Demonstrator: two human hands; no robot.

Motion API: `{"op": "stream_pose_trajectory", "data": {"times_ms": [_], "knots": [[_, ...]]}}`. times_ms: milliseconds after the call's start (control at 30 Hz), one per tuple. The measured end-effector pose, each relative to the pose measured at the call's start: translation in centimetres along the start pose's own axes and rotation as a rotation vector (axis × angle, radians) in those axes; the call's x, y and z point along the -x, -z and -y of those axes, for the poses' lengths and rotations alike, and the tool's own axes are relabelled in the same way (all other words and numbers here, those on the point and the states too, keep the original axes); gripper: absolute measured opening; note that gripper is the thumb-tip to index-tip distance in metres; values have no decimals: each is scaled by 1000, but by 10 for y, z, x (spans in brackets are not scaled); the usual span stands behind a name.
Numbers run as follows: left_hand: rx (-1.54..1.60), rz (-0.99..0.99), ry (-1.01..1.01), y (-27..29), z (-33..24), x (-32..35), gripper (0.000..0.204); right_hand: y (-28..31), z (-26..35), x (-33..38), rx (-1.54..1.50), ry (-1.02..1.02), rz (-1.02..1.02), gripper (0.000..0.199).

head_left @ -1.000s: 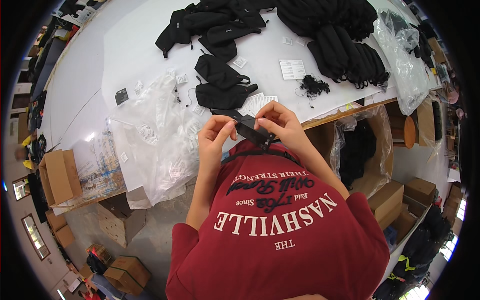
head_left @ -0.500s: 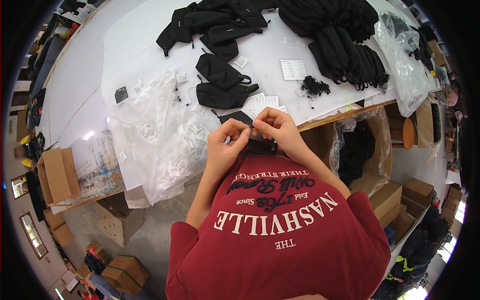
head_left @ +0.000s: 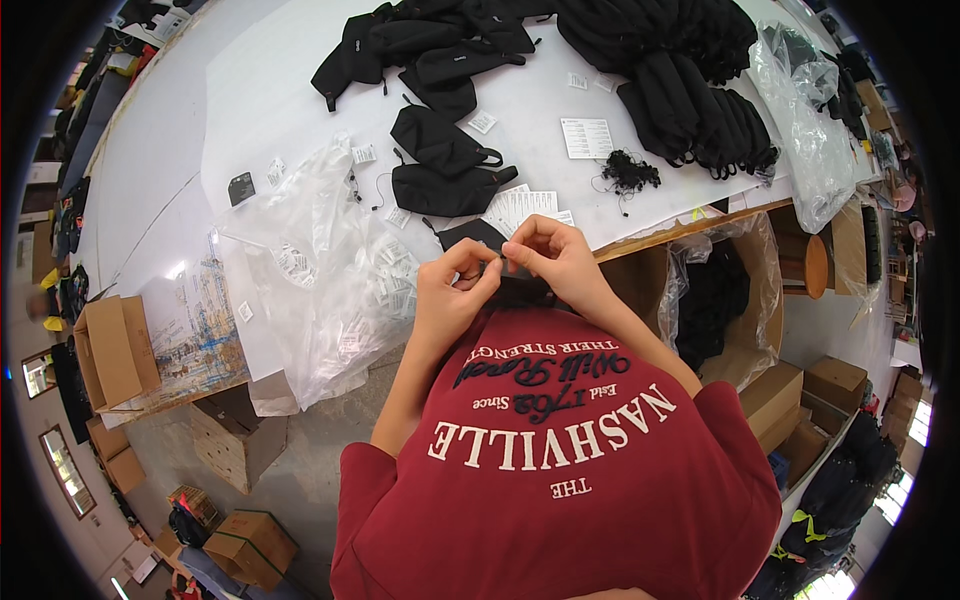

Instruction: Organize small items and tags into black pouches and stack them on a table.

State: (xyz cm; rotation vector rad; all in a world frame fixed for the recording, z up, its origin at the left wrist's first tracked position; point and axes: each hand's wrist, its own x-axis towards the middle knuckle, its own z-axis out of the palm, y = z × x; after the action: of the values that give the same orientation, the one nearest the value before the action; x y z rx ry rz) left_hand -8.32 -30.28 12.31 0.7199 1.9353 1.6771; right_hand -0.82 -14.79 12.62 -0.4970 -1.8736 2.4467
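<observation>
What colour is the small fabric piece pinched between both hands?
Black; the fabric piece shows best in the head view, pinched by the left hand and right hand.

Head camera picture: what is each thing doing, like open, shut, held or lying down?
Left hand: fingers pinching the black pouch.
Right hand: pinching it too.
Black pouch: held at the table edge.
Clear plastic bag: open, crumpled.
Cardboard box: open, lined with plastic.
Paper tags: lying flat.

head: fisheye, worn on head | faces steeply down | close over white table (head_left: 250, 90) edge
</observation>
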Motion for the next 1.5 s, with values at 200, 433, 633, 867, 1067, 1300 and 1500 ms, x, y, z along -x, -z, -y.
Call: {"op": "stream_pose_trajectory", "data": {"times_ms": [200, 433, 633, 867, 1067, 1300, 1500], "knots": [[-141, 24, -11, -1, -4, 1, 5, 8, 3, -2, 232, 46, 78, 14], [-187, 292, 2, -12, -10, 6, 8, 27, -3, -56, 647, 37, 310, 27], [-241, 457, -223, -13, -6, 3, 8, 9, -61, -82, 1256, -22, 450, 50], [-149, 488, -247, -12, -6, 4, 5, 16, -65, -79, 1173, -90, 616, 26], [-246, -35, -258, 2, 12, -7, 7, 18, -27, -52, 1244, 127, 417, 13], [-517, -73, -329, 11, 22, -4, 16, 18, 32, -12, 991, 137, 165, 10], [-619, -107, -368, 9, 25, -1, 25, 13, 37, 2, 949, 268, -31, 9]]}}
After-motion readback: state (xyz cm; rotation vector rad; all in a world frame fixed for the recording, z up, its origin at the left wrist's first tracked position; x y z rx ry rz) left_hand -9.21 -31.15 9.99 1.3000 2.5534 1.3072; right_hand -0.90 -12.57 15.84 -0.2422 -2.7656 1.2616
